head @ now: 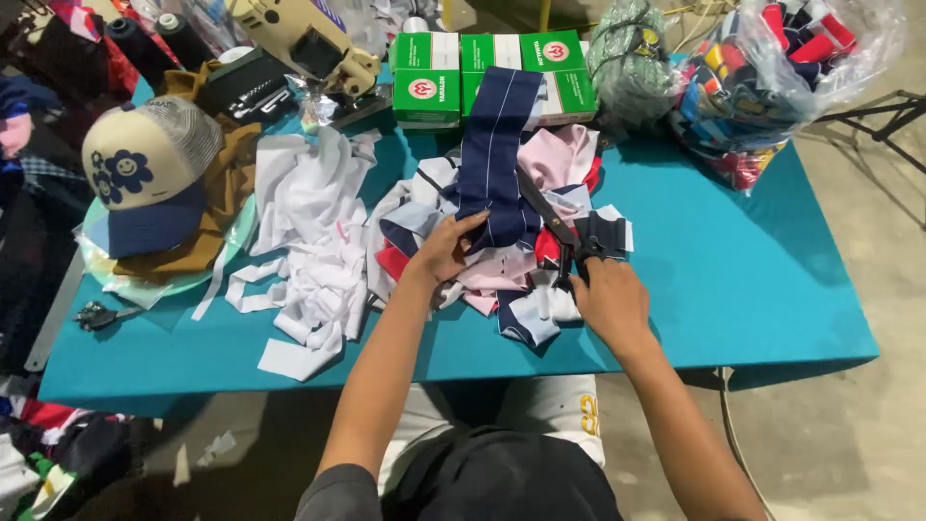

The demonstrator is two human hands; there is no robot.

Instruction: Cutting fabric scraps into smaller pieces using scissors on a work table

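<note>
Scissors meet a navy striped strip at a turquoise cutting table

The navy pinstriped fabric strip (pixel 494 154) lies across a heap of mixed cloth scraps (pixel 502 270) mid-table; the left hand (pixel 446 249) pinches its lower end, fingers curled, while the right hand (pixel 608 299) grips black scissors (pixel 550 224), blades angled against the strip's edge. White offcuts (pixel 309 232) lie left, beside a flower-print cap (pixel 145 169); green boxes (pixel 482 72) line the turquoise table (pixel 752 280).

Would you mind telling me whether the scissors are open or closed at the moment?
Closed, as far as shows: the scissors appear as one dark blade line over the navy striped fabric, handles gripped by the right hand.
</note>
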